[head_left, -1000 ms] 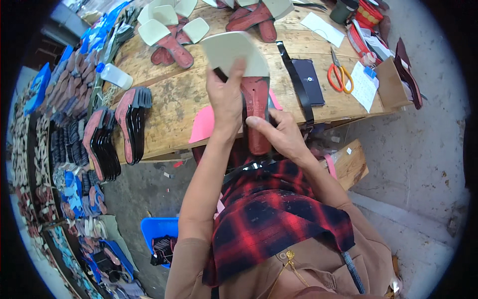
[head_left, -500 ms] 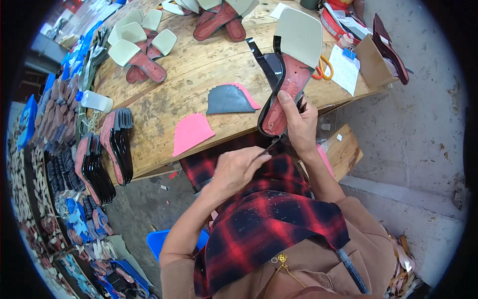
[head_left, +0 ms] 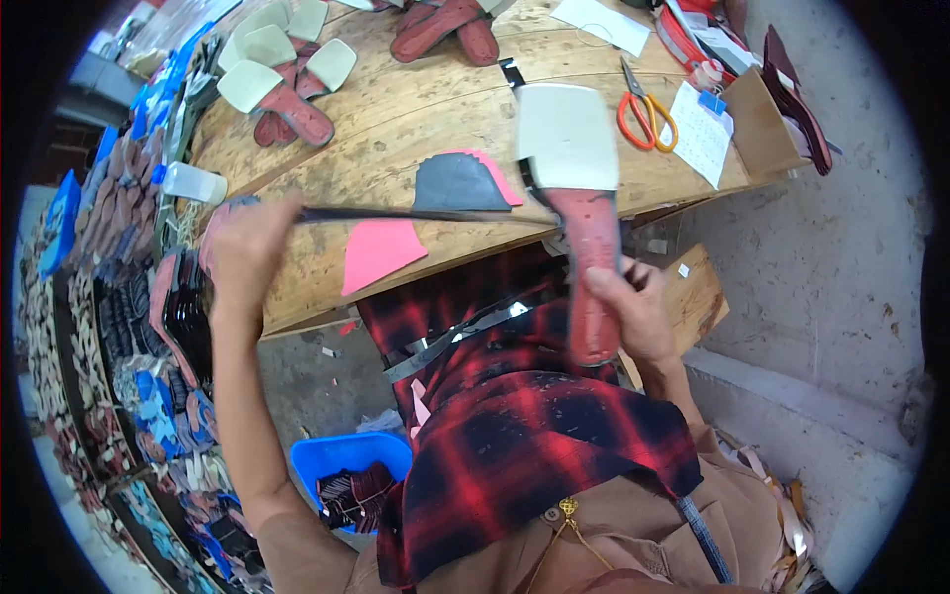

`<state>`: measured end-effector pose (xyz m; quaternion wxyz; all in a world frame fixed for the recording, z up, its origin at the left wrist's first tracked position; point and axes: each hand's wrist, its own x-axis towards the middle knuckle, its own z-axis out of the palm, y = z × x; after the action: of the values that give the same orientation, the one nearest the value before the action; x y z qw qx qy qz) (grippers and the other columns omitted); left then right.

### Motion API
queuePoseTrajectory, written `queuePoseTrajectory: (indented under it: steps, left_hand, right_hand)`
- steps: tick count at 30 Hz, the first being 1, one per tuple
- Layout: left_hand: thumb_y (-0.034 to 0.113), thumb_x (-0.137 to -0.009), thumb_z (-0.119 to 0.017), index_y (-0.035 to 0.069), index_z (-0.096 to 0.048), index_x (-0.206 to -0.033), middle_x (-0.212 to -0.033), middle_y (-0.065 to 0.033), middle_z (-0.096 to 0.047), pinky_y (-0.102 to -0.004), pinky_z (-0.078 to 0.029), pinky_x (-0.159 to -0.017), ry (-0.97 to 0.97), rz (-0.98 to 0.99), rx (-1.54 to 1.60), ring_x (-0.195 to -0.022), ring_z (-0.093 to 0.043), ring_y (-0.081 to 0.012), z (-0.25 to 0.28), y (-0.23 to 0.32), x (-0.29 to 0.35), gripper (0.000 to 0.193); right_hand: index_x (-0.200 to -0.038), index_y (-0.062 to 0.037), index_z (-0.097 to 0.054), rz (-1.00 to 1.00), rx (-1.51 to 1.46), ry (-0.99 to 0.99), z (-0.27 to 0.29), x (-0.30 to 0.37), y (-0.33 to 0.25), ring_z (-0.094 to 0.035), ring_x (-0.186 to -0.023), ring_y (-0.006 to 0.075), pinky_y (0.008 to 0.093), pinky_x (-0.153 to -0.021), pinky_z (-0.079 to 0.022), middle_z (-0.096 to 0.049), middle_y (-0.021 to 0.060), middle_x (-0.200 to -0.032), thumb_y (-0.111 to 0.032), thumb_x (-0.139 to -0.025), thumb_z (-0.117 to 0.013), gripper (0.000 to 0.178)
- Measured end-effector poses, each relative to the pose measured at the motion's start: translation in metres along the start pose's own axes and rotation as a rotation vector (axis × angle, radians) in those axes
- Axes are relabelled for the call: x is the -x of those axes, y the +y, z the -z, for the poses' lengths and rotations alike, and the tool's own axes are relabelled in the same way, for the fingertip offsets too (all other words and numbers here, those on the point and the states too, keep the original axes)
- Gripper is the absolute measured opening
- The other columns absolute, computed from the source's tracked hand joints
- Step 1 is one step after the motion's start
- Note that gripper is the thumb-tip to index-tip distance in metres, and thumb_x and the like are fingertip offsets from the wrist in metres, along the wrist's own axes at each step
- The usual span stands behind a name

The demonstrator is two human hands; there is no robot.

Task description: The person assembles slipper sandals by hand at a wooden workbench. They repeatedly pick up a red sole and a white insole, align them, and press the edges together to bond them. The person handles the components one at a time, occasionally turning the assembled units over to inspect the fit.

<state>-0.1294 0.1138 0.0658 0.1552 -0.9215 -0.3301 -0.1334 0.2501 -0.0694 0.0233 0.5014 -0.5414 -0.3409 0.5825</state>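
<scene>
Left hand point(head_left: 252, 247) is now swung far out left, up from beside the sole's heel half a second ago; the red sole point(head_left: 596, 238) sits lower and more upright, panel end away from the person.

Left hand blurred, fingers look closed round one end of a dark strip point(head_left: 416, 214); exact grip can't be told. Strip runs nearly level across to the sole's left edge; can't tell whether it is fixed there. Right hand point(head_left: 641, 307) is partly closed round the sole's lower half, thumb on the face, other fingers mostly hidden behind. Sole is held up in front of the table's near edge, cream panel point(head_left: 567, 129) at its top overlapping the wooden table point(head_left: 386, 124) from this view.

On the table: pink piece point(head_left: 381, 257) near the front edge, dark grey piece point(head_left: 457, 183) just beyond it with pink showing along its right side, scissors point(head_left: 643, 96) with orange-red handles right of the panel, written sheet point(head_left: 703, 139) beside them. Upper left, crossed red soles with cream panels. White bottle point(head_left: 195, 184) at the left, near the left hand. Blue bin point(head_left: 396, 450) below, dark pieces inside.
</scene>
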Motion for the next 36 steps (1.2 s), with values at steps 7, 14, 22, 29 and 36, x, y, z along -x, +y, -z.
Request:
queuePoseTrajectory:
  steps: [7, 14, 22, 29, 36]
  left_hand:
    - [0.004, -0.094, -0.051, 0.010, -0.061, -0.129, -0.092, -0.0093, -0.070, -0.0289, -0.050, -0.073, 0.151, 0.937, 0.059, -0.079, -0.063, -0.0146, 0.076, -0.171, 0.158, 0.037]
    - [0.011, -0.100, -0.047, 0.005, -0.050, -0.139, -0.093, -0.0061, -0.064, -0.0217, -0.046, -0.069, 0.212, 1.067, 0.660, -0.076, -0.058, -0.0093, 0.142, -0.033, 0.099, 0.039]
    - [0.001, -0.077, -0.048, -0.004, -0.062, -0.118, -0.080, -0.0093, -0.068, -0.0252, -0.049, -0.053, -0.323, 0.764, 1.231, -0.060, -0.061, -0.0129, 0.138, 0.063, 0.038, 0.043]
    - [-0.005, -0.081, -0.053, -0.001, -0.059, -0.126, -0.097, -0.0093, -0.068, -0.0269, -0.054, -0.078, -0.520, 0.655, 1.433, -0.083, -0.067, -0.0138, 0.097, 0.095, 0.031, 0.045]
    - [-0.006, -0.076, -0.050, 0.001, -0.059, -0.126, -0.094, -0.0090, -0.066, -0.0266, -0.053, -0.072, -0.545, 0.486, 1.458, -0.073, -0.064, -0.0129, 0.056, 0.114, 0.026, 0.051]
  right_hand:
    - [-0.111, 0.0020, -0.062, -0.022, -0.173, 0.586, 0.090, 0.020, 0.024, -0.062, -0.076, 0.0110, 0.0249, -0.070, -0.051, -0.066, 0.0048, -0.095, -0.023, -0.090, -0.068, 0.033]
    - [-0.110, 0.0029, -0.061, -0.051, -0.074, 0.375, 0.076, -0.011, 0.001, -0.063, -0.079, 0.0111, 0.0242, -0.069, -0.051, -0.065, 0.0054, -0.094, -0.030, -0.089, -0.070, 0.039]
    - [-0.092, 0.0000, -0.070, 0.004, 0.469, -0.409, -0.084, -0.235, -0.029, -0.056, -0.066, 0.0082, 0.0285, -0.057, -0.044, -0.062, 0.0003, -0.071, -0.046, -0.087, -0.067, 0.046]
    - [-0.092, -0.0016, -0.068, 0.453, 0.738, -0.433, -0.161, -0.338, -0.006, -0.060, -0.063, 0.0224, 0.0373, -0.061, -0.047, -0.063, 0.0114, -0.069, -0.061, -0.084, -0.064, 0.060]
    - [-0.085, 0.0035, -0.067, 0.498, 0.722, -0.176, -0.197, -0.317, 0.050, -0.067, -0.078, 0.0390, 0.0473, -0.070, -0.050, -0.067, 0.0244, -0.079, -0.062, -0.090, -0.051, 0.068]
